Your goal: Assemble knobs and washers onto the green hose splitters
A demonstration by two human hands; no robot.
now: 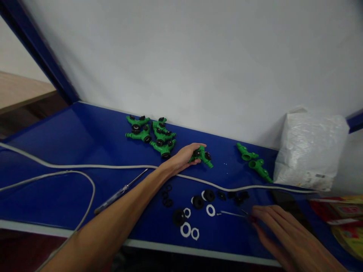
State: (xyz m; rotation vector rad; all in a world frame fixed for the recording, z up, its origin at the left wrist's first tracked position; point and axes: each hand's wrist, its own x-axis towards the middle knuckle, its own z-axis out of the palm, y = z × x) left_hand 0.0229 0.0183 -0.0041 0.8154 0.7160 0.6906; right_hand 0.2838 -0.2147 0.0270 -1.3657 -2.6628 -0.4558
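In my left hand [185,156] is a green Y-shaped hose splitter [202,154] with black valve knobs, held a little above the blue table. My right hand [276,223] is at the lower right, its fingers closed around the dark red handle end of a thin screwdriver [234,214]. Part of that handle is hidden by the fingers. A tiny screw [218,214] lies by the screwdriver's tip. Black threaded caps [197,202], white rings [210,210] and small black knobs [242,197] lie between my hands. Black O-rings [167,202] lie beside my left forearm.
Several green splitters with black knobs [163,147] stand grouped at the back. Two bare green splitter bodies [260,170] lie right, near a white plastic package [310,149]. A pale cable [102,166] crosses the table [93,132]. Another screwdriver [121,192] lies left of my forearm.
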